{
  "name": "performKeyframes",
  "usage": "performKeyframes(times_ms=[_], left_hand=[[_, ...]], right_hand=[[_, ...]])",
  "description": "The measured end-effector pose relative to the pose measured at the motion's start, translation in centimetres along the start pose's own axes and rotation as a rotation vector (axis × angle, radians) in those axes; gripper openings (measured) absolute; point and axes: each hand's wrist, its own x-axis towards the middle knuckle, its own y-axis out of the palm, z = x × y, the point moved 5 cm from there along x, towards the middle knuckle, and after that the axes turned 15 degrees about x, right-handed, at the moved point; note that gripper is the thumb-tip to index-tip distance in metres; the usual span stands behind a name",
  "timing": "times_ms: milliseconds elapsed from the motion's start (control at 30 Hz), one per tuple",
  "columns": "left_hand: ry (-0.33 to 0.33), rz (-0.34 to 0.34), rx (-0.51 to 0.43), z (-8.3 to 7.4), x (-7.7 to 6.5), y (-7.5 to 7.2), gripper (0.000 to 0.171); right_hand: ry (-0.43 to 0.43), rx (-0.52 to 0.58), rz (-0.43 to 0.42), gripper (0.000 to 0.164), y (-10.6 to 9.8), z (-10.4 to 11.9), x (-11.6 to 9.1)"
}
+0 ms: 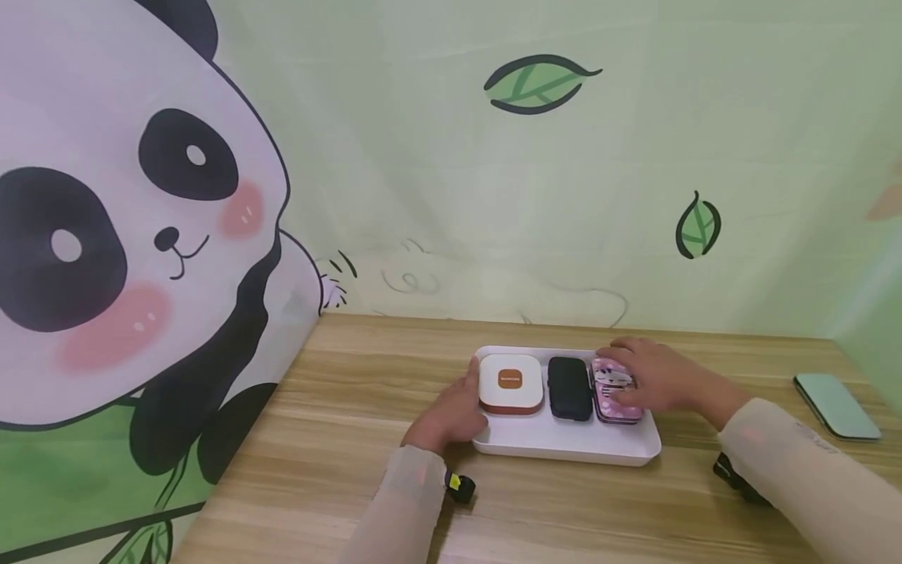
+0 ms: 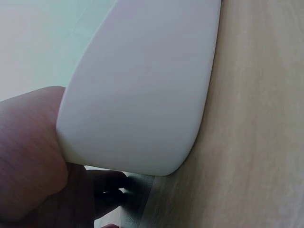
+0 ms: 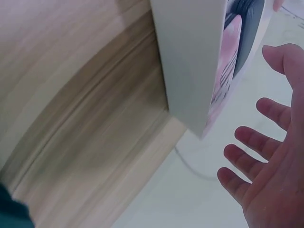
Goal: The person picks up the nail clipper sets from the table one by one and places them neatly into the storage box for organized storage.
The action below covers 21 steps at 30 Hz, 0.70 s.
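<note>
A white tray [image 1: 564,448] lies on the table. In it from left to right are a white rounded-square box [image 1: 510,395] with a brown label and reddish-brown base, a black zip case [image 1: 571,389] and a pink patterned case [image 1: 610,392]. My left hand [image 1: 451,411] rests against the tray's left side, and the left wrist view has it by the tray wall [image 2: 137,90]. My right hand [image 1: 651,374] is over the pink case at the tray's right end. The right wrist view shows its fingers [image 3: 259,142] spread, apart from the tray, holding nothing.
A pale green phone-like slab [image 1: 838,405] lies on the wooden table [image 1: 338,423] at the far right. Behind stands a green curtain-like backdrop [image 1: 423,157] with leaves and a large panda [image 1: 204,227]. Dark wrist devices sit below both forearms.
</note>
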Motion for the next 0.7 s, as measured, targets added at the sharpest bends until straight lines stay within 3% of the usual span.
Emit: performKeyframes(times_ms=[533,700], left_hand=[[-0.008,0.0,0.027,0.9,1.4,1.3,0.103],[-0.004,-0.007,0.025,0.6,1.0,1.0,0.102]], right_hand=[[0.125,-0.042,-0.052,0.062,-2.1,-5.4,-3.6],[0.16,-0.073,-0.07,0.061,-2.9,-7.7,-4.7]])
